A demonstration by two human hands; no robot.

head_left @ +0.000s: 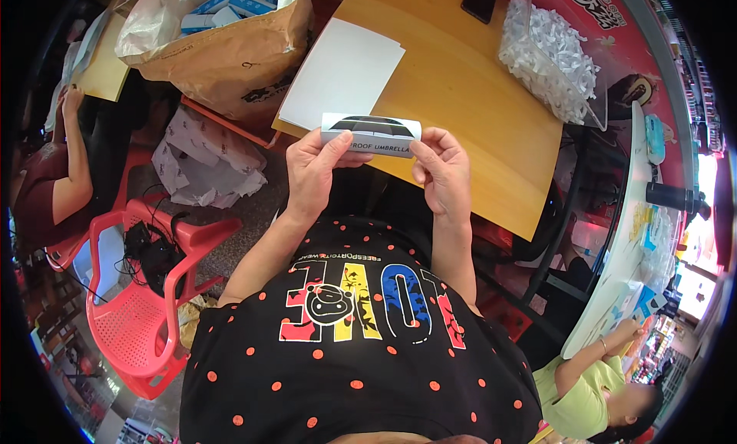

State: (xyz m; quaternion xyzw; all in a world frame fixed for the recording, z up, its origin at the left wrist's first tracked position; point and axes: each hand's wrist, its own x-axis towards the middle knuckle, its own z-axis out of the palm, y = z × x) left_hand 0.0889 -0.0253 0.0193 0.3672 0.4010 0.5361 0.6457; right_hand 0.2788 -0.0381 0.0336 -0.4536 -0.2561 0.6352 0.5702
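Note:
A small white and grey umbrella box (376, 142), printed with a dark open umbrella, is held level between my hands just off the near edge of the wooden table. My left hand (313, 175) grips its left end, thumb on the printed face and fingers behind. At the other end, my right hand (444, 167) pinches the corner between thumb and curled fingers. Beyond the box, white paper sheets (342, 71) lie on the yellow-brown table (453, 83). Whether the box contains anything is hidden.
A large brown paper bag (223, 71) with blue-white boxes stands at left. A clear bin (597, 110) of shredded white paper and a black phone (479, 1) are at far right. A red plastic chair (130, 321) holds black cables. Other people sit at both sides.

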